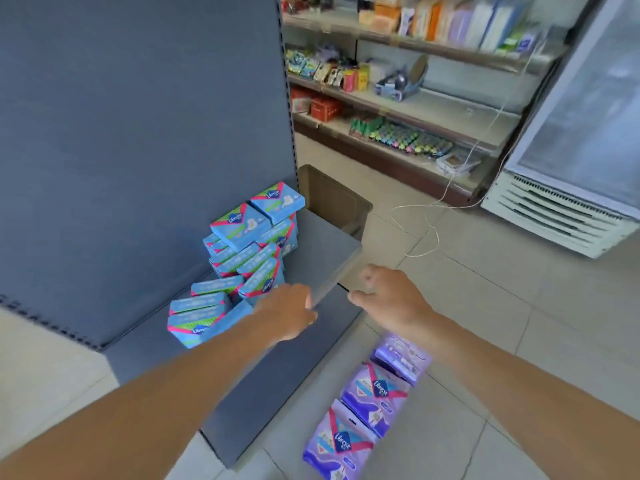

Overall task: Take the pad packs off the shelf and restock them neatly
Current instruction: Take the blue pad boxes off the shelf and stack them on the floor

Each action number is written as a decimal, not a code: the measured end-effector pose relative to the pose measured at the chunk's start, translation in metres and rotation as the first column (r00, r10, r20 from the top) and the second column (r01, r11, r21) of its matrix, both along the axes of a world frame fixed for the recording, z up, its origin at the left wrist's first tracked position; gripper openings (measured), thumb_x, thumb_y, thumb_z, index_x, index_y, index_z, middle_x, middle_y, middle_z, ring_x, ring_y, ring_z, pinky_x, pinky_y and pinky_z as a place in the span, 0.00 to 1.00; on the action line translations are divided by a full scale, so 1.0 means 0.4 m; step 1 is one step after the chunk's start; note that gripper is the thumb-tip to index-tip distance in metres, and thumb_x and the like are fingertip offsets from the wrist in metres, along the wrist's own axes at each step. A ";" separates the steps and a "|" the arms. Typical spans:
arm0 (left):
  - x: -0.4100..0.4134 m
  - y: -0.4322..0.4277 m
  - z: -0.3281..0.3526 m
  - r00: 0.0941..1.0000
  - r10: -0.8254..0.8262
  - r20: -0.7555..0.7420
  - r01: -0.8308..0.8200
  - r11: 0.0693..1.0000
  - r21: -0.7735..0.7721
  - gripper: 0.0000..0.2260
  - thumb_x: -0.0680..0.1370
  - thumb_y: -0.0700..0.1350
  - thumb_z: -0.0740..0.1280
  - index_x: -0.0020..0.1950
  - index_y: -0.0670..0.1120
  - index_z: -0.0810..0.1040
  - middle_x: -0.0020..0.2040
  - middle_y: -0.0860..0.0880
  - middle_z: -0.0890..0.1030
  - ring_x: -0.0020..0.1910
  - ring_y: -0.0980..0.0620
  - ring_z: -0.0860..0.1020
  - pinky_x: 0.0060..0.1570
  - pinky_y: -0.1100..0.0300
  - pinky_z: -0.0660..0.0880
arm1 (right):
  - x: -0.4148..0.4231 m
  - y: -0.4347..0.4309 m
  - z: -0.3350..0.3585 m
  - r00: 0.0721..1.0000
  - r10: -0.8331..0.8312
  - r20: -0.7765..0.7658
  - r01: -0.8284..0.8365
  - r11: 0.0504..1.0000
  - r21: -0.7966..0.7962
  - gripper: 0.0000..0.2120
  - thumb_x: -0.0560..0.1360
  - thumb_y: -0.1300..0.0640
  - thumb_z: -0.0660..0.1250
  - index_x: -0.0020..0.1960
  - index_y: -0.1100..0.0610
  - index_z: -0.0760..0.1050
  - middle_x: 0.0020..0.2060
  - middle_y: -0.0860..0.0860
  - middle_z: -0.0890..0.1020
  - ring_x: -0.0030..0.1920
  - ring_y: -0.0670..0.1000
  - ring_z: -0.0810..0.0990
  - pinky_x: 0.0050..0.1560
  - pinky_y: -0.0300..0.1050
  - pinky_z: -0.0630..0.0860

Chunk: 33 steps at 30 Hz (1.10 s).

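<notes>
Several blue pad packs (242, 258) lie in a loose, tilted pile on the low grey shelf (329, 258), against its blue-grey back panel. A row of purple pad packs (370, 400) lies on the floor tiles in front of the shelf. My left hand (287, 315) reaches over the shelf. Its fingers are at the near edge of the blue pile, by a tilted pack (261, 284); no grip on a pack shows. My right hand (388, 296) hovers over the shelf's front right corner with loosely curled fingers and holds nothing.
A brown bin (332, 199) stands behind the shelf's right end. A white cord (426, 233) trails across the floor. Stocked shelves (433, 109) line the far wall, and a white fridge (571, 140) stands at right.
</notes>
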State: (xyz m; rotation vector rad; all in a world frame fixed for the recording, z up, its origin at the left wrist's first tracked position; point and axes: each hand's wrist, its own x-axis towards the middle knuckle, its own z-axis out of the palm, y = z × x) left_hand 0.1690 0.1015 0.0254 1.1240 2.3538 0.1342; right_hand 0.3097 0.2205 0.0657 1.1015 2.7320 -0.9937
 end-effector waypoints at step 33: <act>-0.255 -0.321 -0.306 0.821 0.569 -0.038 -0.570 0.822 0.009 0.19 0.74 0.52 0.69 0.62 0.48 0.71 0.60 0.48 0.76 0.53 0.45 0.78 0.49 0.51 0.75 | -0.389 -0.114 -0.305 0.910 0.349 0.223 -0.323 0.935 -0.144 0.19 0.74 0.54 0.68 0.62 0.61 0.70 0.55 0.58 0.78 0.55 0.58 0.78 0.56 0.53 0.76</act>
